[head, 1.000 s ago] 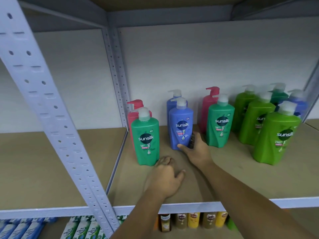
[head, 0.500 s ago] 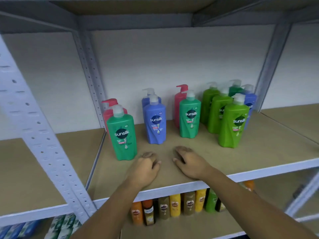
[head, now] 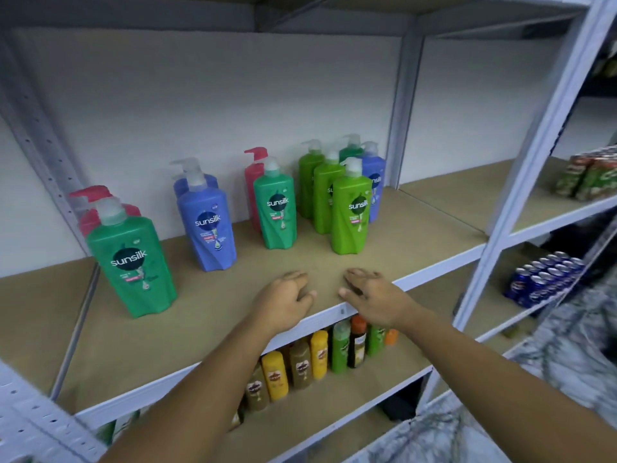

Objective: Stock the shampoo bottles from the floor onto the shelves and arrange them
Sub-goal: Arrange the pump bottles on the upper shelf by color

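Head view, looking down at a grey metal rack (head: 405,111) with a tan shelf board (head: 217,315). Large shampoo bottles stand upright on the board in loose rows: a dark green bottle (head: 133,262) front left with pink ones behind it, a blue bottle (head: 208,228), a teal bottle (head: 275,212) and a lime bottle (head: 352,215) leading a cluster on the right. No bottles on the floor are in view.

The left hand (head: 283,302) and right hand (head: 374,299) lie side by side at the board's front edge, both empty, fingers loosely bent, well apart from any bottle.

The bottles look rigid, smooth and probably heavy if full. The waisted body seems the safest place to grip; the pump heads (head: 108,212) look thin and could twist.
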`<state>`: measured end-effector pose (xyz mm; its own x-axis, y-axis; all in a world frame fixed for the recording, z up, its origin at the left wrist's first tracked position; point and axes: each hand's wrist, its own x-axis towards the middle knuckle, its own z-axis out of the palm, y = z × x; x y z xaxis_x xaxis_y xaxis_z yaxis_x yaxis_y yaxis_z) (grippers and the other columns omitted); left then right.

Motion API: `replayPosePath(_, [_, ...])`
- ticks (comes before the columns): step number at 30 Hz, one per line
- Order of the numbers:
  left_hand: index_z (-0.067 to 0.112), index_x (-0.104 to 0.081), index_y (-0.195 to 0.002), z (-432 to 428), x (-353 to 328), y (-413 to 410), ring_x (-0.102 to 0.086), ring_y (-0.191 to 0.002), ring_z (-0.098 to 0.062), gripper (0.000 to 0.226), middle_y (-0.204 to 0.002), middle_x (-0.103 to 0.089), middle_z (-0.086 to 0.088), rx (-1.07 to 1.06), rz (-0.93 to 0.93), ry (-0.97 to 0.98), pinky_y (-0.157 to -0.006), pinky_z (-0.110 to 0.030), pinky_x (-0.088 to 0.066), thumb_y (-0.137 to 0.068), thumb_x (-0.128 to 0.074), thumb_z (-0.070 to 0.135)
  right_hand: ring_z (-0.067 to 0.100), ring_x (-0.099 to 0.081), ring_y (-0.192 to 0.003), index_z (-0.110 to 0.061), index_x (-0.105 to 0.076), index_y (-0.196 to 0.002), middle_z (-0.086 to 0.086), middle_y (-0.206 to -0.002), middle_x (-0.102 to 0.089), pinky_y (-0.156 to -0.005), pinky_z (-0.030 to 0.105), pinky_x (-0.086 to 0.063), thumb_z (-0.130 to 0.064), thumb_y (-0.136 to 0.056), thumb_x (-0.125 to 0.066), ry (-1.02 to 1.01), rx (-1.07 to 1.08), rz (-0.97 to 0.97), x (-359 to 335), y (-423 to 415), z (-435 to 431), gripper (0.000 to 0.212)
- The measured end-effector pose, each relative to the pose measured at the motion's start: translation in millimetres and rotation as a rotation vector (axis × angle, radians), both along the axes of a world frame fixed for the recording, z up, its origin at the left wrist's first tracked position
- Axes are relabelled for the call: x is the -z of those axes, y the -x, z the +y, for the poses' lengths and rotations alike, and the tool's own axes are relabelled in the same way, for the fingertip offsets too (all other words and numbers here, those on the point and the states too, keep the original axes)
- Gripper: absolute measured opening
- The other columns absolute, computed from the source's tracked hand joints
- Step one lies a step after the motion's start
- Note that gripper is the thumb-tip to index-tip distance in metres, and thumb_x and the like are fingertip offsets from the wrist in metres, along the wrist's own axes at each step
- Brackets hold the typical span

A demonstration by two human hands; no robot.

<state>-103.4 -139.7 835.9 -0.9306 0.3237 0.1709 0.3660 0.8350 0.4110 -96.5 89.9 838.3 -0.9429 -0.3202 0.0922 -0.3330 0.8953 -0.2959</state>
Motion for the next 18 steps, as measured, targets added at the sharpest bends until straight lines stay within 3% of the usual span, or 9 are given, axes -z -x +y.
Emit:
replayPosePath(11, [0.011,-0.051,-0.146,52.3,-3.6,63.8,-0.040,-0.143,-0.022,0.056,-0.153,-0.048,-0.007,-0.064,0.007,0.034,-0.115,-0.026,-0.029,-0.099,-0.054,0.042,0.025,-0.038,-0.140,-0.010,-0.052,-0.138,0.008,-0.150,-0.046,-0.114,0.040,-0.025,-0.042,-0.105,-0.038,-0.021,0.143,0.011,-3.2,60.6,80.4,0.049])
replayPosePath(15, [0.012,-0.054,-0.144,57.3,2.9,77.9,-0.041,-0.143,-0.021,0.057,-0.153,-0.048,-0.007,-0.126,0.013,0.014,-0.116,-0.025,-0.028,-0.098,-0.055,0.044,0.029,-0.050,-0.128,-0.010,-0.056,-0.122,0.011,-0.133,-0.058,-0.105,0.038,-0.033,-0.046,-0.101,-0.044,0.001,0.170,0.017,-4.9,108.7,100.4,0.043])
replayPosePath(18, [0.012,-0.057,-0.141,52.8,8.7,79.2,-0.044,-0.141,-0.021,0.061,-0.151,-0.051,-0.007,-0.178,0.032,0.015,-0.115,-0.024,-0.029,-0.094,-0.055,0.051,0.033,-0.052,-0.125,-0.005,-0.048,-0.135,0.017,-0.134,-0.058,-0.102,0.035,-0.036,-0.045,-0.099,-0.051,0.139,0.215,-0.016,-9.0,141.7,106.9,0.054])
